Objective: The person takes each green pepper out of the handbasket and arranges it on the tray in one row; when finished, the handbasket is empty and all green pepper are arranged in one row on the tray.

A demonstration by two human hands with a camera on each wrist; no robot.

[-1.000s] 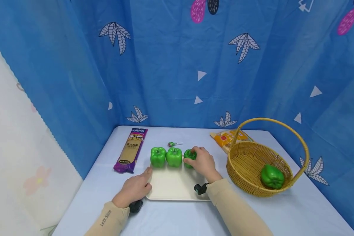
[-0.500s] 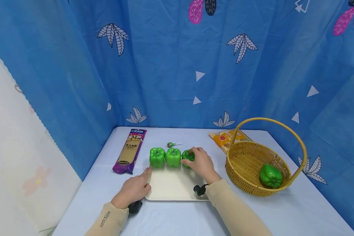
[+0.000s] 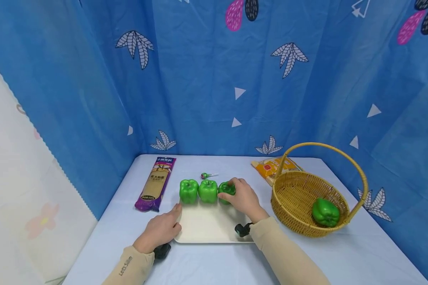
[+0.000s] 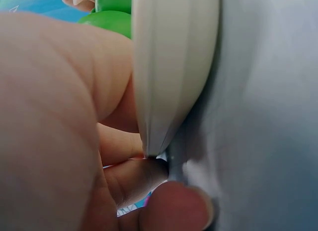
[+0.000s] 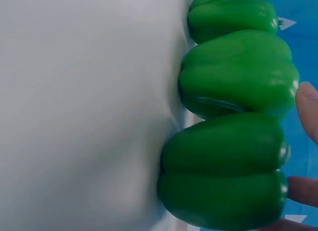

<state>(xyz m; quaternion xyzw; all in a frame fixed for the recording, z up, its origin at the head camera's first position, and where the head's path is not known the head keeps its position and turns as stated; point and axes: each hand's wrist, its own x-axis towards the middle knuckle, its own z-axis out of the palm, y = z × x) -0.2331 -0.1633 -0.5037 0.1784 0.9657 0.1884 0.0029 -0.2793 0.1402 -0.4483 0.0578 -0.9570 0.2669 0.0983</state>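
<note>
Three green bell peppers stand in a row along the far side of a cream tray [image 3: 210,227]: the left pepper [image 3: 189,191], the middle pepper [image 3: 208,191] and the right pepper [image 3: 225,189]. My right hand [image 3: 245,201] holds the right one from above, fingertips at its top end, partly covering it. In the right wrist view, this right pepper [image 5: 223,174] meets the middle one, and the thumb is near the middle one's top. At the tray's left edge, my left hand [image 3: 159,228] grips the rim; the left wrist view shows fingers curled around the tray wall [image 4: 174,57].
A wicker basket [image 3: 283,219] with a tall handle stands at right, with another green bell pepper [image 3: 325,212] inside. Behind it lies an orange-yellow food packet [image 3: 271,168]. A pasta packet [image 3: 156,184] lies at left, a lollipop [image 3: 206,175] beyond the peppers. Blue curtains hang behind.
My right hand has shifted the right pepper slightly left, closing the small gap to the middle one. The left hand stays at the tray edge. The head view has turned slightly.
</note>
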